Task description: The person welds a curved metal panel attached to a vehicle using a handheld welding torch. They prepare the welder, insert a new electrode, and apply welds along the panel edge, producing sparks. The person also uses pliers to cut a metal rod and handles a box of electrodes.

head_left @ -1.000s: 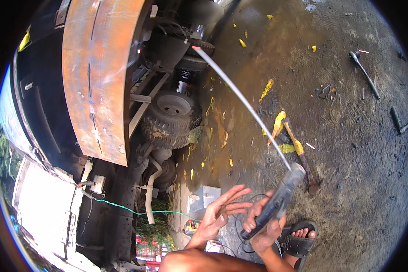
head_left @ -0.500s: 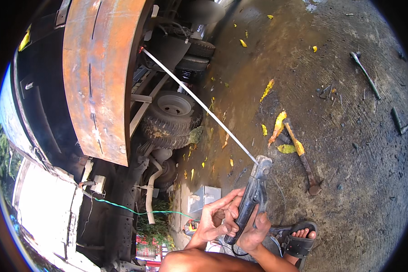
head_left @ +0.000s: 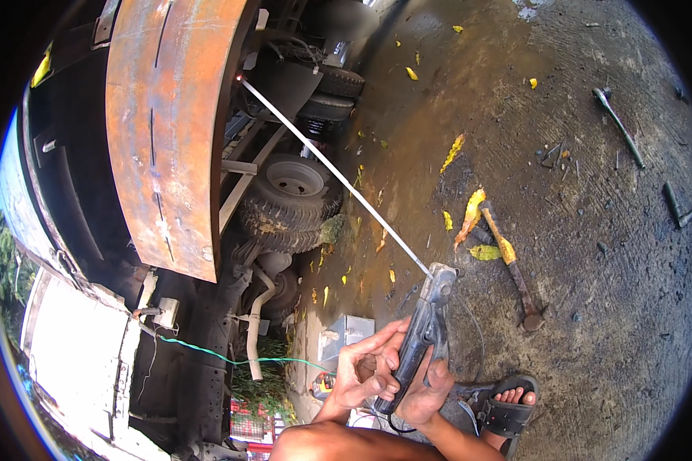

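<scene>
Electrode holder (head_left: pixel 417 344) lies in the upturned right hand (head_left: pixel 423 401).

The right hand (head_left: pixel 425 399) grips a black welding electrode holder (head_left: pixel 417 342), with the left hand (head_left: pixel 355 376) at the handle's left side. A long pale welding rod (head_left: pixel 337 172) slants up from the jaws, its tip glowing near the right edge of a rusty curved steel plate (head_left: pixel 188 138). On the concrete floor (head_left: pixel 607 307), a hammer (head_left: pixel 522 288) lies beside yellow leaves (head_left: pixel 471 215), and a ratchet wrench (head_left: pixel 624 131) lies toward the right edge.
</scene>
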Demonstrator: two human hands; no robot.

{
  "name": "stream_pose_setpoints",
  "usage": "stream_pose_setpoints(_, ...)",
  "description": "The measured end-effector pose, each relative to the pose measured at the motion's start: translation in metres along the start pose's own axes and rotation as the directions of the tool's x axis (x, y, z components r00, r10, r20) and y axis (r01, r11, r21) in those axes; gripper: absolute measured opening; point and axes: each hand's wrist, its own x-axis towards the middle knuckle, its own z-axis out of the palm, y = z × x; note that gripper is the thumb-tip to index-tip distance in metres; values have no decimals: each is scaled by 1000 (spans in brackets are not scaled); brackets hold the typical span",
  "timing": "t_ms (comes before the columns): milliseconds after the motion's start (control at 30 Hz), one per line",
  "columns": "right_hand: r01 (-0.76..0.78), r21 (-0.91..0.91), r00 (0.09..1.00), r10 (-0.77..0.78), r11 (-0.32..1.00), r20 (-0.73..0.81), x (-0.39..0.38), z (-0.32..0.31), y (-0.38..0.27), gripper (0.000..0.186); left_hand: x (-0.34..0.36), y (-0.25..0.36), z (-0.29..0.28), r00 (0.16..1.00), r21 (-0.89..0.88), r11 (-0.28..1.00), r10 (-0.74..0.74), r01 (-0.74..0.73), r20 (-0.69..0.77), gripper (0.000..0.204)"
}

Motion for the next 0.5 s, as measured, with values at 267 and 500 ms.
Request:
stream_pose_setpoints(267,-15,186,999,5,982,54,-3,-4,8,73,-4,-4,-3,999,-29,999,29,-31,-40,77)
stream_pose_setpoints(500,-36,189,998,25,981,62,-4,-4,9,72,-2,-8,-4,995,80,995,72,-65,-76,87)
